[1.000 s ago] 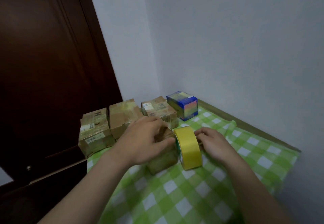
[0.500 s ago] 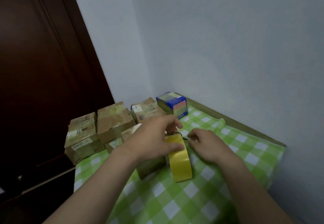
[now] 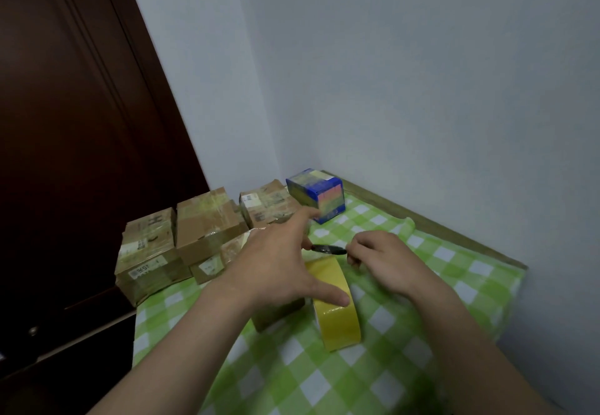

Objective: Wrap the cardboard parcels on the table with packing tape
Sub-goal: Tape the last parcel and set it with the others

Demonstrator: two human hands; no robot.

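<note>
Steadying the cardboard parcel (image 3: 279,315) on the table (image 3: 292,375), my left grip (image 3: 276,265) lies released, thumb on the yellow tape roll (image 3: 337,320); my right grip (image 3: 386,259) pinches a black tool (image 3: 326,249), likely for cutting tape next.

Leftmost cardboard parcel (image 3: 146,252): dark "H"-like mark on its top face, and a white front label (image 3: 147,268) with dark print too blurred to read. White stickers on the near parcel (image 3: 227,254) and the third parcel (image 3: 269,203) are equally illegible. Blue box (image 3: 316,194): print unreadable.
</note>
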